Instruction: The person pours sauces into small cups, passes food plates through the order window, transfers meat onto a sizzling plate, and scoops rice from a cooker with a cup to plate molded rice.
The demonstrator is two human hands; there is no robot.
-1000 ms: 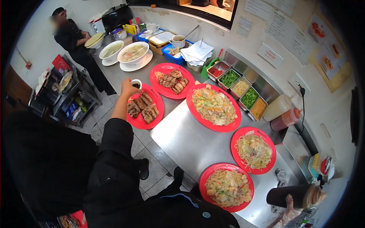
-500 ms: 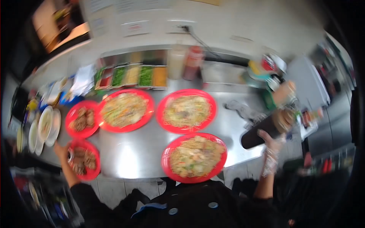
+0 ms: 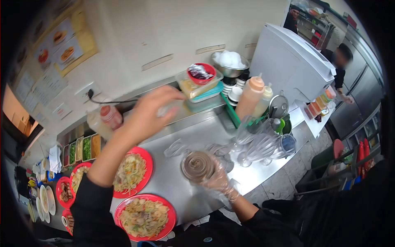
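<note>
My right hand [image 3: 218, 178], in a clear plastic glove, wraps around a squeeze bottle [image 3: 196, 165] with a ridged brownish cap. The bottle stands roughly upright, seen from above; whether it touches the counter I cannot tell. My left hand [image 3: 158, 109], slightly blurred, is raised over the back of the steel counter [image 3: 185, 138]. Its fingers are apart and nothing shows in them. Under and beside my left forearm lie red plates of noodles, one plate [image 3: 149, 158] farther back and another plate [image 3: 173, 224] at the front edge. Clear dessert glasses [image 3: 261, 149] lie right of the bottle.
A green basket [image 3: 231, 112] at the back holds an orange-capped bottle [image 3: 251, 95]. Left of it, a red bowl [image 3: 211, 77] with foil sits on plastic containers. Topping trays [image 3: 85, 149] and red plates of meat [image 3: 63, 181] are far left. A co-worker [image 3: 339, 68] stands near a steel fridge.
My view has swung to the right. The bottle in my right hand has gone from tilted to about upright. My left hand has left the meat plate and lifted across to the right.
</note>
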